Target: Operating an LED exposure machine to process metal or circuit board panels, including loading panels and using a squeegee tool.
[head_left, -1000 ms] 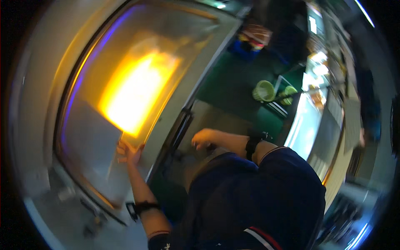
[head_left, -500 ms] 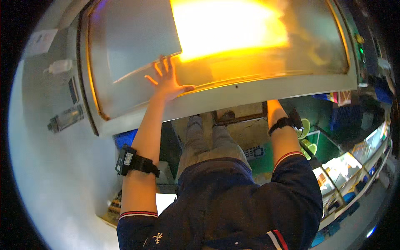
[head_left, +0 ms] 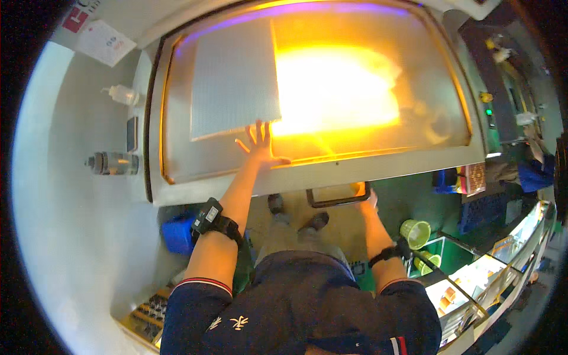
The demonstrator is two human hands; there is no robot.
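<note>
Palm down and fingers spread, my left hand point(head_left: 258, 149) rests at the near part of a glossy lit table point(head_left: 307, 155), its fingertips at the lower right corner of a thin grey sheet point(head_left: 234, 77). Bright yellow light glares to the right of the sheet. Below the table's front edge, my right hand point(head_left: 368, 202) grips the right end of a dark-rimmed rectangular frame point(head_left: 331, 203). Part of its fingers lies behind the rim, and the floor shows through the frame's middle. Black strapped devices sit on both my forearms.
Left of the table lie a clear bottle point(head_left: 115, 163), a phone point(head_left: 132, 134), a white squeeze bottle point(head_left: 122, 94) and a paper point(head_left: 105, 42). A blue bin point(head_left: 177, 235) stands below. Green baskets point(head_left: 415, 234) are at right. Another person point(head_left: 535, 171) is at far right.
My view has shifted, bringing more of the table into sight. My right hand, hidden under the table edge before, now shows at the frame's end. My left hand stays spread by the sheet.
</note>
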